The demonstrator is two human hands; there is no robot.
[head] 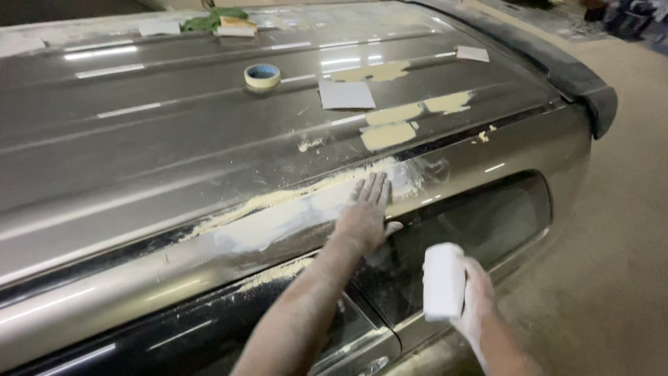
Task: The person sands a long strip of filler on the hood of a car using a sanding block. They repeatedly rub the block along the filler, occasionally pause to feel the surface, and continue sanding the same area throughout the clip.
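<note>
A white sanding block (pixel 443 281), upright and rectangular, sits in the grasp of the person's right hand (pixel 473 296), held off the bodywork beside the dark rear side window (pixel 480 223) of a grey vehicle. The block is low and right in the head view, apart from the metal and near the window glass. The right hand's fingers are wrapped around the block from behind, with the hand and wrist coated in pale dust.

Up and to the left, the left hand (pixel 363 212) lies flat, palm down, on the roof's side rail (pixel 292 219), fingers straight and close together, gripping nothing. Its fingertips touch a long streak of cream-coloured filler (pixel 278 200) that runs along the rail edge, where the paint is rubbed to a whitish haze. The left forearm is also dusted.

Farther up the ribbed roof (pixel 174 146), several more patches of filler (pixel 390 134) lie to the right of centre. A sheet of grey sandpaper (pixel 346 94) rests just beside a roll of masking tape (pixel 262 75). Another small sheet (pixel 472 53) lies near the roof's far right edge, and a green cloth (pixel 216 19) with a yellowish pad sits at the far side. A dusty floor (pixel 626 209) shows to the right.
</note>
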